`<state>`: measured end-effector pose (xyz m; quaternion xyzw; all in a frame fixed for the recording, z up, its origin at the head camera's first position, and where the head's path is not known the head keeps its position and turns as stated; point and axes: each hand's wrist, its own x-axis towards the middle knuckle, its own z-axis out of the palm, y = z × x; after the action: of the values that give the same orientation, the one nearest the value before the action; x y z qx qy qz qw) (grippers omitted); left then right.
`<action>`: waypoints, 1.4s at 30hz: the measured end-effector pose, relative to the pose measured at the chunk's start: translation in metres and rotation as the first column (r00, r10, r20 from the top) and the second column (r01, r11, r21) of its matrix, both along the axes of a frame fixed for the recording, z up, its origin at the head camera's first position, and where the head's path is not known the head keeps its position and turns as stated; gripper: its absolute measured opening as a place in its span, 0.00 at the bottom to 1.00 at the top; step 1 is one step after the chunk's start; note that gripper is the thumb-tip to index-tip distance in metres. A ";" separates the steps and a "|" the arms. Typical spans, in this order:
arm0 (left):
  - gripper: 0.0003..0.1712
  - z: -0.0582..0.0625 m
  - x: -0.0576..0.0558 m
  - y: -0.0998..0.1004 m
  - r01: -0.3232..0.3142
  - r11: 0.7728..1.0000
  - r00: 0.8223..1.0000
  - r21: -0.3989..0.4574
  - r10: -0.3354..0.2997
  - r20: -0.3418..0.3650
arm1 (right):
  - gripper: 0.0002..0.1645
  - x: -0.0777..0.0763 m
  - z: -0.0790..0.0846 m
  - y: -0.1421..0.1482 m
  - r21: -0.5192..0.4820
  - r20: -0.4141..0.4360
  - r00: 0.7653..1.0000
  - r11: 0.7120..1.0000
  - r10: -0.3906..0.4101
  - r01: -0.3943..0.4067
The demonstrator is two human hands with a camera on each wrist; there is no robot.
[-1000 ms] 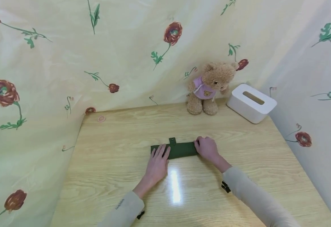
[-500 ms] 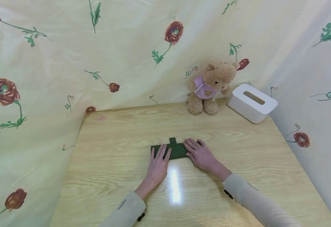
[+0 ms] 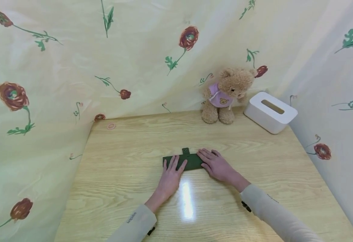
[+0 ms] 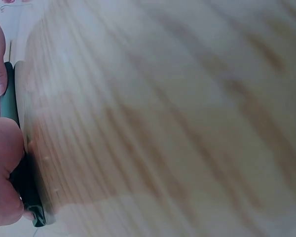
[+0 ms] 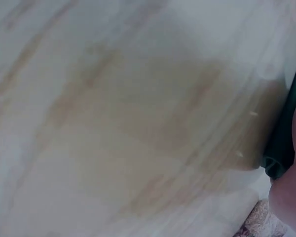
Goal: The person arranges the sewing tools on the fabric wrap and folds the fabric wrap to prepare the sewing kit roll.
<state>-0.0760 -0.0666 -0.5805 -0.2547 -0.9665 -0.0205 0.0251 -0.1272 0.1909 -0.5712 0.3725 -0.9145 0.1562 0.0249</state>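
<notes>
A long, narrow dark green folded case (image 3: 193,163) lies on the wooden table, with a small snap tab (image 3: 185,150) sticking out from its far edge. My left hand (image 3: 169,177) rests spread fingers on its left part. Across the right end lies my right hand (image 3: 219,167), fingers extended over the top. In the left wrist view the green case (image 4: 9,101) appears as a thick rolled edge, with both hands on it. The right wrist view catches one rolled end of the case (image 5: 278,143) beside the right hand (image 5: 291,197).
At the back of the table (image 3: 128,144), a teddy bear (image 3: 222,97) in a purple top leans by the wall. A white tissue box (image 3: 268,112) stands to its right. Toward the back left corner lies a small pink ring (image 3: 111,126). Flower-patterned cloth surrounds the table.
My right hand has gone from gripping the case's right end with curled fingers to lying flatter across it, further left. My left hand stays on the left part; its fingers spread slightly more.
</notes>
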 end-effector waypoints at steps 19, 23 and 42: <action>0.51 -0.001 -0.001 -0.006 0.000 1.000 1.000 -0.009 0.000 -0.011 | 0.13 -0.045 0.026 -0.034 -0.207 0.189 0.982 0.978 0.012 0.028; 0.48 -0.001 -0.001 -0.005 0.017 1.000 1.000 -0.002 -0.017 -0.020 | 0.16 -0.066 0.031 -0.055 -0.149 0.276 0.961 0.988 0.009 0.034; 0.46 -0.002 -0.004 -0.004 0.033 0.999 0.998 0.002 -0.032 -0.055 | 0.09 -0.083 0.036 -0.060 -0.306 0.605 0.794 0.939 0.062 0.160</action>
<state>-0.0802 -0.0706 -0.5828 -0.2708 -0.9611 -0.0153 0.0516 -0.2106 0.1307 -0.5357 0.2686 -0.8420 0.4225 -0.2009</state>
